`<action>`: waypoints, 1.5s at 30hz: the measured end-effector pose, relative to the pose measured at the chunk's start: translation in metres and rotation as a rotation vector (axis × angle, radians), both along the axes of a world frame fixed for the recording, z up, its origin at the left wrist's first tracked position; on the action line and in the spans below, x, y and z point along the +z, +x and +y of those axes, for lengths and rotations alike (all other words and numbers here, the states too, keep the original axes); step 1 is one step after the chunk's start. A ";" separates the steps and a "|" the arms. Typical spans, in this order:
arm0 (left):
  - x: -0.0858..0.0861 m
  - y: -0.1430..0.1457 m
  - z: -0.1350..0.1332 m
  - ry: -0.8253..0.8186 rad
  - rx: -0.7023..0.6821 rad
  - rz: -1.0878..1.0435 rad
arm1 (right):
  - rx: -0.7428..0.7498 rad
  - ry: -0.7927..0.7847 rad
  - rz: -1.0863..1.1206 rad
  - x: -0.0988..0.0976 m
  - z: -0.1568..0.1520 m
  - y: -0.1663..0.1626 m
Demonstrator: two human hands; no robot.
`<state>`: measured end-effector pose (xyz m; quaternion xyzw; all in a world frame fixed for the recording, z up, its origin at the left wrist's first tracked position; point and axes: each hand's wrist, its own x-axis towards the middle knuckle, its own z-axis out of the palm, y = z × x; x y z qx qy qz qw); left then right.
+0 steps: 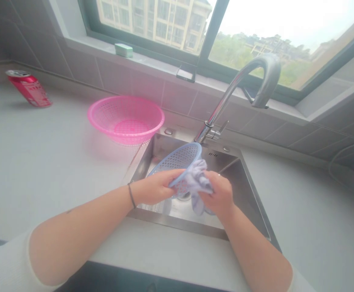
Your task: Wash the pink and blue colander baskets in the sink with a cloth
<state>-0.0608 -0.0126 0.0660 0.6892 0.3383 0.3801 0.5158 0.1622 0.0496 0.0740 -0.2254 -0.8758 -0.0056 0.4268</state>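
A light blue plastic colander (178, 158) is tilted on its side above the sink (246, 178). My left hand (154, 187) grips its near rim, the thumb on one side of the wall. In my right hand (218, 194) is a crumpled white and grey cloth (197, 178), pressed against the outside of the colander near the rim. The fingers of that hand are closed round the cloth. Part of the cloth hangs down below the hand, over the sink floor. The colander's lower part is partly hidden behind my left hand.
A pink plastic basket (128, 136) stands on the counter left of the sink. Behind the sink rises a chrome faucet (228, 93). A red drink can (29, 89) is at the far left. On the windowsill lie a green and white box (124, 50) and a small flat item (185, 74).
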 end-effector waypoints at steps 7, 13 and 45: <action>0.003 0.000 -0.001 0.009 0.008 0.007 | 0.016 -0.013 -0.011 -0.003 -0.007 -0.002; 0.004 0.000 0.000 -0.037 -0.050 0.002 | -0.185 -0.118 0.048 -0.007 0.007 0.006; 0.001 0.000 -0.004 -0.263 0.039 -0.573 | -0.598 -0.776 0.490 -0.015 0.063 0.031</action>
